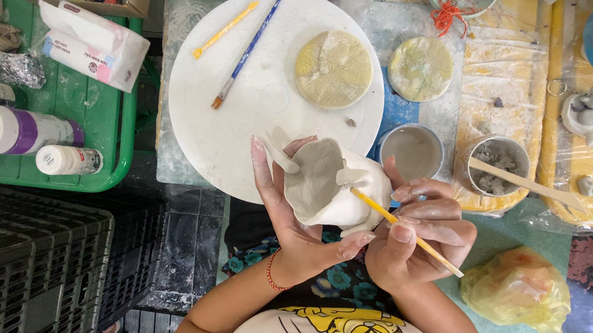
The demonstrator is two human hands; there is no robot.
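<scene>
Cluttered with pottery supplies, the counter (411, 112) is seen from above, its far part covered with plastic sheeting. At its middle a round white board (230, 113) is laid, on which a blue-handled brush (249, 45), a yellow tool (225, 29) and a yellow textured disc (333, 69) are set; a second, paler disc (421, 68) lies just beside the board to the right. Near the board's lower right edge a small bowl of cloudy water (414, 151) is placed, and beside it a cup of clay scraps (496, 165) with a flat wooden stick (528, 184) resting across it. At the left a green tray (115, 126) is seen carrying a pack of tissues (93, 44) and two white bottles (34, 142), with a dark crate (32, 259) below it. A yellow plastic bag (516, 289) lies at the lower right, and small clay figures (589, 110) are ranged at the far right. Above the lap, a grey clay piece (333, 183) with a hollowed top is cradled from beneath in the left hand (292, 222), the fingers curled up around it in a closed grip. A thin yellow stick tool (407, 231) is pinched in the right hand (416, 244), whose grip is clenched on it, and its tip is laid against the clay piece.
</scene>
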